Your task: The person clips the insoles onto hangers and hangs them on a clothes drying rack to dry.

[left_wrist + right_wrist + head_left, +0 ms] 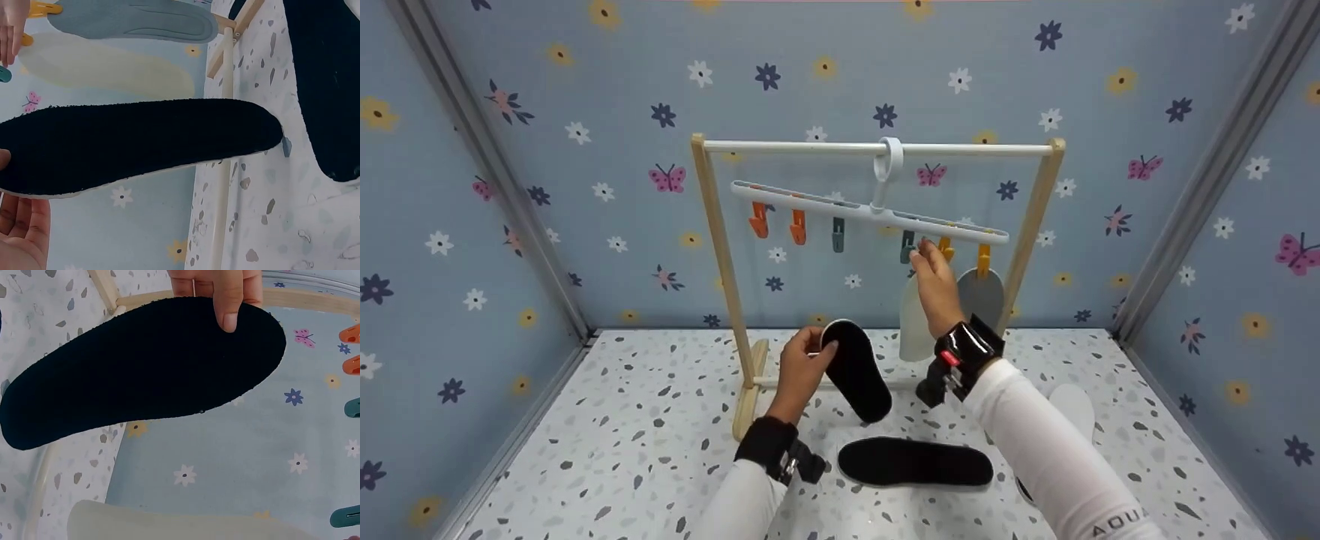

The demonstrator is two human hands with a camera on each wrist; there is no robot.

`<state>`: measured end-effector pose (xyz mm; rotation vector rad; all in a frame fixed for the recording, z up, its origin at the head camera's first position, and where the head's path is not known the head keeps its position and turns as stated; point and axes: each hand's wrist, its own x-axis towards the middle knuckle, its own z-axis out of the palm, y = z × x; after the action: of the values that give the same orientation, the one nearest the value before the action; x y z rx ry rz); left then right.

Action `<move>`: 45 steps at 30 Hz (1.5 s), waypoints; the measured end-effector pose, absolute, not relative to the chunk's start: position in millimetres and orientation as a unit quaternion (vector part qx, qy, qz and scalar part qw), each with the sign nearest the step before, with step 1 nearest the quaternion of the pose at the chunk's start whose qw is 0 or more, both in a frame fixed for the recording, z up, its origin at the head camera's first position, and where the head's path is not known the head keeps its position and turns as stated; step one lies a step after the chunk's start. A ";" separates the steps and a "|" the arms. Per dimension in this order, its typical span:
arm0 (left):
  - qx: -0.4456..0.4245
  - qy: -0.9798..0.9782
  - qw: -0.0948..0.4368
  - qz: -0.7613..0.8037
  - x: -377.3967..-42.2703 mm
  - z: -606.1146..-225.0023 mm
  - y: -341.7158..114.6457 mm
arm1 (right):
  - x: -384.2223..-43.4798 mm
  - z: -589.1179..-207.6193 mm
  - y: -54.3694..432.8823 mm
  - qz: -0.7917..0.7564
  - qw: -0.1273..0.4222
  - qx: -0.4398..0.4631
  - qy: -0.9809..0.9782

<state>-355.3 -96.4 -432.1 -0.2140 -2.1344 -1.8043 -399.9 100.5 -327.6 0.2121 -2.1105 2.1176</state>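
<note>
My left hand (801, 371) pinches a black insole (858, 371) near its wide end, thumb on the dark face, and holds it tilted above the table. My right hand (937, 289) is raised under the white hanger (810, 199), fingertips close beside a dark green clip (908, 246); no thing shows in its fingers. A pale insole (913, 326) hangs partly behind that hand, near a yellow clip (946, 248). Farther right, another yellow clip (984, 262) grips a grey insole (981, 296).
The hanger's hook (889, 159) loops over the rack's white bar (795, 147). Orange clips (798, 227) and another green clip (838, 235) hang on the left. A second black insole (915, 462) lies on the speckled table (645, 450); a white insole (1074, 409) lies right, partly behind the sleeve.
</note>
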 end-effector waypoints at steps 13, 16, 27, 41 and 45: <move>-0.083 -0.740 0.184 -0.642 -372.0 -433.5 -88.0 | -411.6 -326.9 96.0 0.710 0.085 0.084 -0.694; -0.085 -0.739 0.180 -0.643 -372.4 -430.5 -85.8 | -411.5 -327.5 97.3 0.711 0.094 0.085 -0.691; -0.089 -0.747 0.172 -0.636 -373.1 -422.0 -78.5 | -410.8 -324.6 96.1 0.732 0.112 0.074 -0.668; -0.112 -0.763 0.162 -0.616 -375.4 -410.1 -67.5 | -413.9 -315.9 95.8 0.803 0.077 0.047 -0.589; -0.116 -0.766 0.153 -0.613 -377.2 -407.2 -62.0 | -414.9 -314.9 93.9 0.818 0.074 0.034 -0.570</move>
<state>-377.2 -62.0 -407.2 -0.3321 -2.1979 -1.7588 -414.9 93.9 -314.9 0.1029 -1.7103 2.4544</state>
